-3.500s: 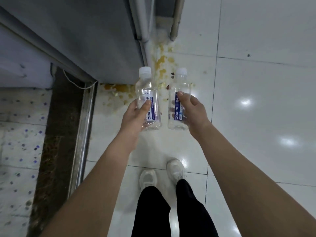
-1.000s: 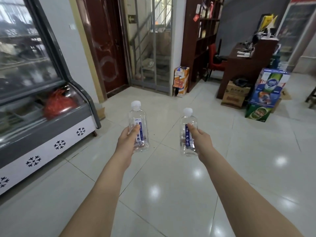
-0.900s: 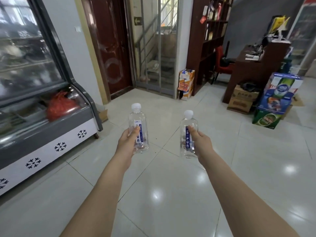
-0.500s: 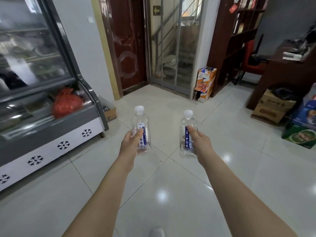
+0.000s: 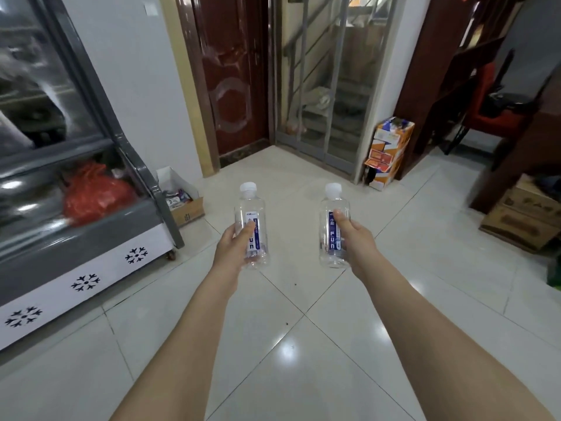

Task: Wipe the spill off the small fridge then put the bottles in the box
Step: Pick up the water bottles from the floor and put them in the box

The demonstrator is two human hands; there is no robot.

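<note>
Two bottles cross a shop on their way to a box. The tiled floor fills most of our view, with one glass-fronted display case along the left, a red bag inside it and three snowflake marks on its white panel. Straight ahead stand one dark red door and one barred stair gate.

Seconds ago we looked down at stained tiles beside a grey cabinet. Now we face the room, and in the last second our view has swung left, bringing an open box at the foot of the case into sight. We read that as the wiping being behind us and the carry under way. That open box looks the likeliest target, though we cannot be sure. One orange carton by the gate and the brown cartons at the right appear shut; we count at least two of those.

Both bottles stay upright, side by side and apart, in mid-air over the floor, well short of any box. The left hand grips the left bottle, and the right hand grips the right bottle. On each, the thumb lies across the blue label and the other fingers curl round behind, mostly hidden.

Two white caps, one on each, are on.
</note>
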